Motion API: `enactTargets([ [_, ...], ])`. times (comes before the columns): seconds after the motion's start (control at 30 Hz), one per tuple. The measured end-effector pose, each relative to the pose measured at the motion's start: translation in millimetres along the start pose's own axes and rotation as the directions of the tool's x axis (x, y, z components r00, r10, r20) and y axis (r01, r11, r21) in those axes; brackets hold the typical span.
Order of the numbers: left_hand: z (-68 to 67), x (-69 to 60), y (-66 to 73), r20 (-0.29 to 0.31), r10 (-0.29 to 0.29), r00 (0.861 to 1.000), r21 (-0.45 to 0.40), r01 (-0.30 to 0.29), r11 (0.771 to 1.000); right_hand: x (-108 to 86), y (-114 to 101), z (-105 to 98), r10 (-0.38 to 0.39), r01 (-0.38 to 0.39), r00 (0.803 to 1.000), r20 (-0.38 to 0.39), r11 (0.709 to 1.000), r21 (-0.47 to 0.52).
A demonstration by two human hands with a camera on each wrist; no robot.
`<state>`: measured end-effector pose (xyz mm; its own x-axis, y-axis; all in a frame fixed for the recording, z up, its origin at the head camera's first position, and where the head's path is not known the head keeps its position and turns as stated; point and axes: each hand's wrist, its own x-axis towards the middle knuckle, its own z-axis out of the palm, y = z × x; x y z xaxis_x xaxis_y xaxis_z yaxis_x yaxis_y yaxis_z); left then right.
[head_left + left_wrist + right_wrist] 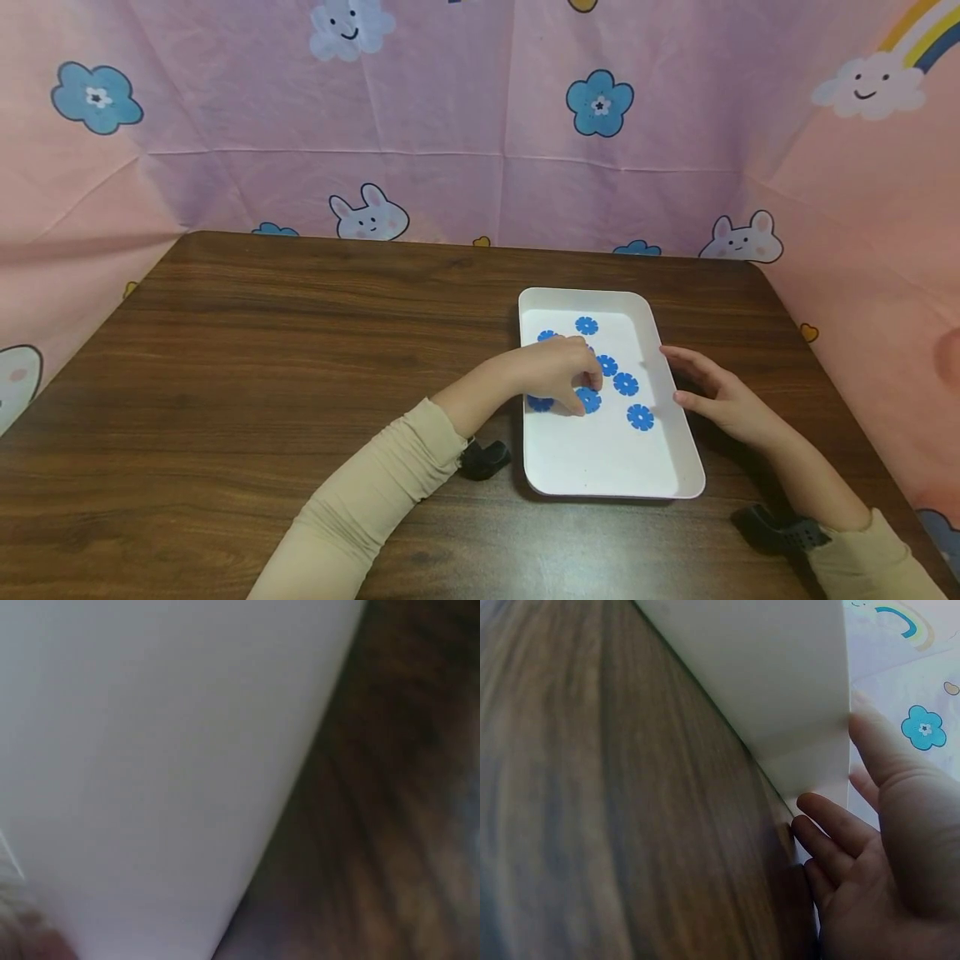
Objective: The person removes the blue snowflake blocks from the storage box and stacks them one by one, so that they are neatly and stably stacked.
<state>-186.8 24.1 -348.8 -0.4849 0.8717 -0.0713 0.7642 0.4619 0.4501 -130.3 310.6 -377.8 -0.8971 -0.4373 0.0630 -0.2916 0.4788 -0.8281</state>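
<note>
In the head view a white tray (607, 467) holds several blue notched discs. The left hand (551, 371) reaches over its left wall, with bent fingers and the thumb apart, right at a blue disc (590, 401); whether it touches the disc is unclear. Part of another disc (540, 404) shows below this wrist, and one disc (641, 417) lies apart towards the right wall. Along the right wall, the right hand (723, 400) rests its fingertips and thumb. The right wrist view has this hand (870, 862) with loosely bent fingers against the tray's outer side (780, 697).
The brown wooden table (300, 350) extends far to the left of the tray. Behind it hangs a pink and purple patterned cloth (450, 100). A dark wrist device (483, 460) sits beside the tray's left wall. The left wrist view is mostly blurred tray wall (165, 765).
</note>
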Motion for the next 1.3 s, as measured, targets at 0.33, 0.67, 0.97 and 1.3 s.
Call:
enactTargets([
  [0.33,-9.6,-10.0,-6.2,-0.113,0.053,0.992,-0.080,-0.063,0.995,0.2,0,0,-0.001,0.001,1.000,0.003,1.000,-0.004],
  [0.67,-28.0,-36.0,-1.0,-0.237,0.105,0.966,-0.094,-0.130,0.987,0.0,0,-1,-0.002,0.002,1.000,-0.001,1.000,-0.026],
  [0.97,-32.5,-61.6,-6.9,-0.313,0.130,0.941,-0.119,-0.175,0.977,-0.1,-1,0,-0.007,0.007,1.000,-0.006,1.000,-0.001],
  [1.3,-31.2,-88.8,-17.6,-0.355,0.125,0.926,-0.105,-0.173,0.979,-0.5,0,0,-0.008,0.008,1.000,-0.004,1.000,-0.003],
])
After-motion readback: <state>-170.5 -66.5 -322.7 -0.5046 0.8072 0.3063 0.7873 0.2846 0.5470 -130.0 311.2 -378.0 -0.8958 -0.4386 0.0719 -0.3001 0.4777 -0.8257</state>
